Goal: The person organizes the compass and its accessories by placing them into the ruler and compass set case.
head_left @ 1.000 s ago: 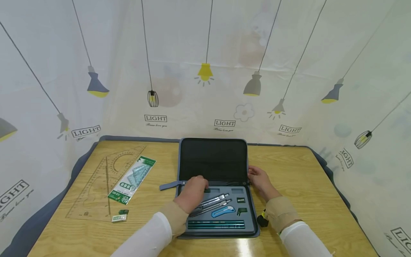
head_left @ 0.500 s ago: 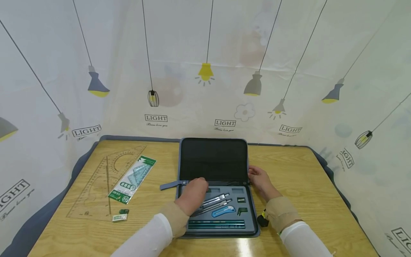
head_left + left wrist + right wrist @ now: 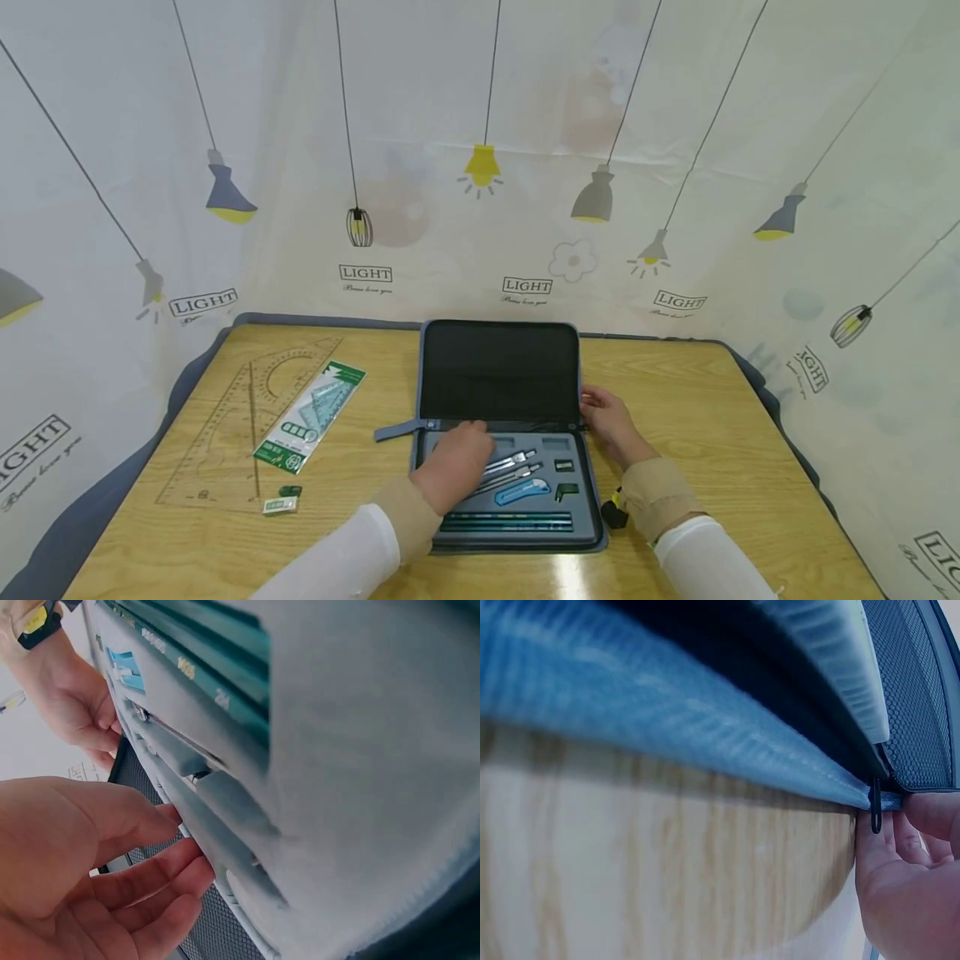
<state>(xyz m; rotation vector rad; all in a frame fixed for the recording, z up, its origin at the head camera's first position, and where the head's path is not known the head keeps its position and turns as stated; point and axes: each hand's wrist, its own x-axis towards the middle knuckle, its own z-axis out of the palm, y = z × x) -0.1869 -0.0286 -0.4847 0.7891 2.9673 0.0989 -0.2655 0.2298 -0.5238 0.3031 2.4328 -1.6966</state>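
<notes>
A blue zip case [image 3: 498,371] stands open on the table, its black mesh lid raised. My left hand [image 3: 455,464] reaches over its grey insert [image 3: 517,444]; in the left wrist view its loosely bent fingers [image 3: 161,889] are at the insert's far edge, with nothing visible between them. My right hand [image 3: 611,425] pinches the case's side edge beside the hinge, thumb above and fingers below, near a zipper pull [image 3: 876,806]. The insert holds metal compasses [image 3: 513,471], a light-blue utility knife [image 3: 522,492], dark green pencils [image 3: 506,522] and small green pieces [image 3: 564,467]. My left hand covers part of the insert.
Left of the case lie clear set squares [image 3: 217,442], a green-and-white ruler packet [image 3: 309,417], a white eraser [image 3: 281,505] and a small green piece [image 3: 289,491]. A strap [image 3: 397,431] sticks out from the case's left side. A printed curtain [image 3: 450,167] hangs behind the table.
My left hand has shifted slightly right over the insert, covering a slot with a dark green piece seen earlier. My right hand stays at the case's edge.
</notes>
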